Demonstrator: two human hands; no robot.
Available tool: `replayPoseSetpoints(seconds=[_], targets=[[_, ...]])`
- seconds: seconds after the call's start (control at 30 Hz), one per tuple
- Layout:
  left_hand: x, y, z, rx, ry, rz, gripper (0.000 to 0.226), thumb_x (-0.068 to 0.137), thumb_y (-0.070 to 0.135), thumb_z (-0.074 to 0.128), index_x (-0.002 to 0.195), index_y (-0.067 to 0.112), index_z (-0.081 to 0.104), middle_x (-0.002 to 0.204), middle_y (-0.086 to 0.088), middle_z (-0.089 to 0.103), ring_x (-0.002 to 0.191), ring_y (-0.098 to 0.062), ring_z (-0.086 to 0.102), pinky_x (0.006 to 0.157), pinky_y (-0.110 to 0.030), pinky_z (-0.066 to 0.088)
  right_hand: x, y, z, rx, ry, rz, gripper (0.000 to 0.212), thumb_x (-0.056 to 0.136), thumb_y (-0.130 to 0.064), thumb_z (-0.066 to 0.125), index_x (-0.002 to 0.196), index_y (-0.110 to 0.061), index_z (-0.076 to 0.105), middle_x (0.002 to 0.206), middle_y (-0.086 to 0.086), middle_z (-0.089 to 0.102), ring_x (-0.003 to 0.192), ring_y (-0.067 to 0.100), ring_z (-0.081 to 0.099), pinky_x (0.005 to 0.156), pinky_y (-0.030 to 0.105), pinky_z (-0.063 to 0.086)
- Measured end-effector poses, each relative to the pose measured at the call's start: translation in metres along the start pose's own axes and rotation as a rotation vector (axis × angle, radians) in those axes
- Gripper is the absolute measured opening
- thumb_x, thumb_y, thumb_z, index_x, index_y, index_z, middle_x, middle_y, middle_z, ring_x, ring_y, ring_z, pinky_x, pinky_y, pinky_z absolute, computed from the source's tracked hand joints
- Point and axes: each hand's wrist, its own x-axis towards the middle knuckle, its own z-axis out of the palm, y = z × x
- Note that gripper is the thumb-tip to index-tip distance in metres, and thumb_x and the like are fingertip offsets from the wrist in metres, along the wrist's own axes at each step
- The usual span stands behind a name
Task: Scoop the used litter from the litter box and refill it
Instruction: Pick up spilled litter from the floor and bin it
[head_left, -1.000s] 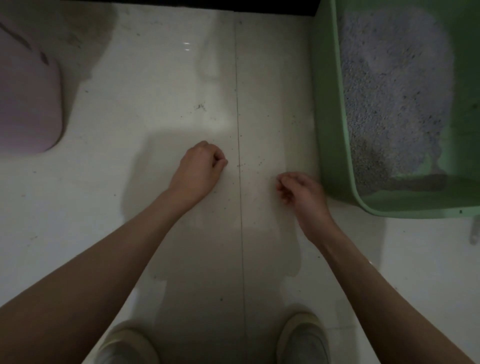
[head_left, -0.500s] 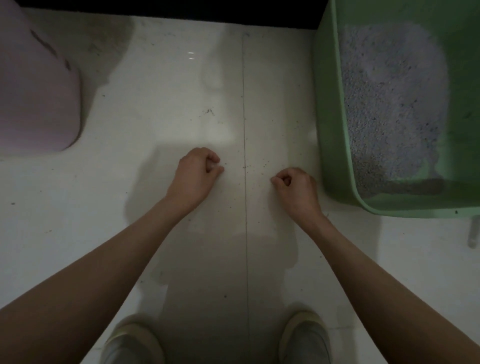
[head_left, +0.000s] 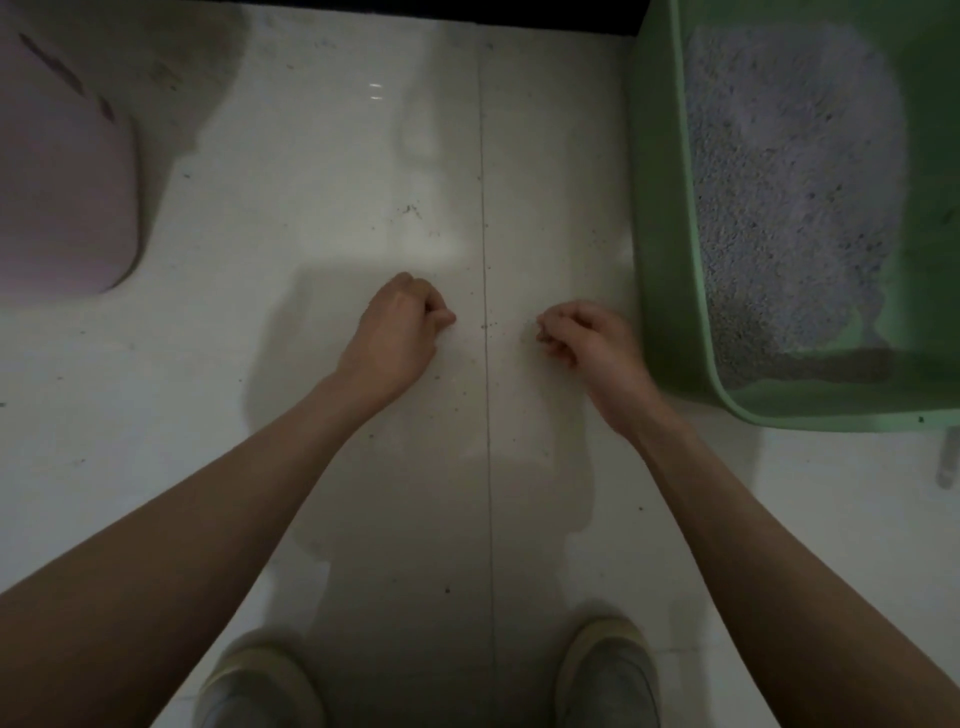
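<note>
Both hands have drawn closer over the tiled floor (head_left: 363, 156): the left hand (head_left: 397, 327) stays curled, seemingly empty; the right hand (head_left: 587, 338) has curled its fingertips as if pinching stray grains, contents unclear. The green litter box (head_left: 670, 260) sits just right, litter (head_left: 789, 182) inside unscooped.
</note>
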Motion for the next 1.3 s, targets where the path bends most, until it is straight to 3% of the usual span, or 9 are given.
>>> replayPoseSetpoints(seconds=[0.07,0.2,0.47,0.7,0.83,0.93,1.03,1.13,1.3], targets=[[-0.004,-0.003,-0.008,-0.197,0.060,-0.110,0.011,0.089,0.014,0.057,0.081,0.008,0.062,0.080,0.001,0.057,0.073,-0.010,0.053,0.068,-0.014,0.033,0.005,0.004,0.003,-0.309,0.056,-0.088,0.004,0.087,-0.014,0.061,0.084,-0.014,0.064,0.076,-0.005,0.059,0.070,0.005,0.051,0.063,0.014,0.042],[-0.018,-0.015,-0.027,-0.631,0.043,-0.284,0.021,0.085,-0.001,0.059,0.070,0.014,0.059,0.066,-0.003,0.059,0.049,0.004,0.055,0.057,-0.011,0.047,0.010,0.016,0.014,-0.576,0.106,-0.212,0.013,0.083,-0.018,0.068,0.092,-0.008,0.067,0.086,0.000,0.056,0.075,0.009,0.048,0.066,0.011,0.032],[-0.042,-0.013,-0.011,-0.099,-0.093,-0.108,0.010,0.084,0.012,0.064,0.091,0.008,0.069,0.088,-0.002,0.064,0.080,-0.011,0.053,0.069,-0.011,0.032,0.006,0.014,0.019,-0.714,0.044,-0.279,0.017,0.090,-0.016,0.057,0.093,-0.001,0.065,0.096,0.010,0.060,0.089,0.019,0.053,0.081,0.026,0.040],[-0.046,-0.008,0.001,0.110,-0.094,0.052,0.012,0.087,0.011,0.060,0.094,0.003,0.066,0.096,-0.012,0.060,0.089,-0.027,0.056,0.077,-0.027,0.037,-0.025,0.021,0.002,0.304,-0.058,0.135,0.015,0.089,-0.001,0.055,0.076,-0.005,0.062,0.068,0.002,0.060,0.060,0.007,0.053,0.058,0.011,0.046],[-0.045,-0.004,0.005,0.214,-0.149,0.084,0.012,0.090,0.005,0.053,0.096,0.000,0.062,0.101,-0.016,0.055,0.097,-0.031,0.052,0.081,-0.035,0.040,-0.035,0.024,0.005,0.549,-0.136,0.217,0.025,0.087,0.014,0.043,0.074,-0.001,0.057,0.062,0.005,0.062,0.055,0.010,0.056,0.053,0.015,0.047],[-0.042,-0.004,-0.004,0.053,-0.120,-0.042,0.011,0.089,0.010,0.057,0.092,0.003,0.064,0.095,-0.010,0.060,0.090,-0.024,0.055,0.080,-0.028,0.040,-0.039,0.026,0.019,0.226,-0.122,0.109,0.025,0.087,0.007,0.046,0.072,-0.008,0.060,0.066,0.003,0.059,0.059,0.011,0.052,0.055,0.016,0.043],[-0.048,-0.010,-0.028,-0.575,-0.133,-0.350,0.006,0.085,0.007,0.062,0.079,0.008,0.065,0.076,-0.004,0.062,0.066,-0.011,0.057,0.063,-0.017,0.049,-0.040,0.029,0.037,-0.311,-0.091,-0.092,0.007,0.086,-0.011,0.061,0.082,-0.013,0.065,0.073,-0.008,0.059,0.065,0.002,0.051,0.062,0.008,0.039],[-0.060,-0.023,-0.051,-1.047,-0.121,-0.544,0.011,0.086,0.000,0.057,0.078,0.005,0.062,0.066,-0.001,0.066,0.060,-0.005,0.061,0.059,-0.011,0.050,-0.036,0.029,0.050,-0.492,-0.034,-0.219,0.012,0.086,-0.014,0.062,0.095,-0.007,0.066,0.087,-0.001,0.059,0.074,0.007,0.049,0.060,0.004,0.036],[-0.079,-0.046,-0.064,-1.136,-0.065,-0.602,0.020,0.085,-0.011,0.048,0.075,0.004,0.058,0.060,0.000,0.067,0.057,-0.007,0.063,0.059,-0.013,0.052,-0.032,0.027,0.058,-0.714,-0.064,-0.285,0.019,0.087,-0.018,0.062,0.101,-0.006,0.062,0.098,0.003,0.055,0.086,0.013,0.050,0.074,0.013,0.036]])
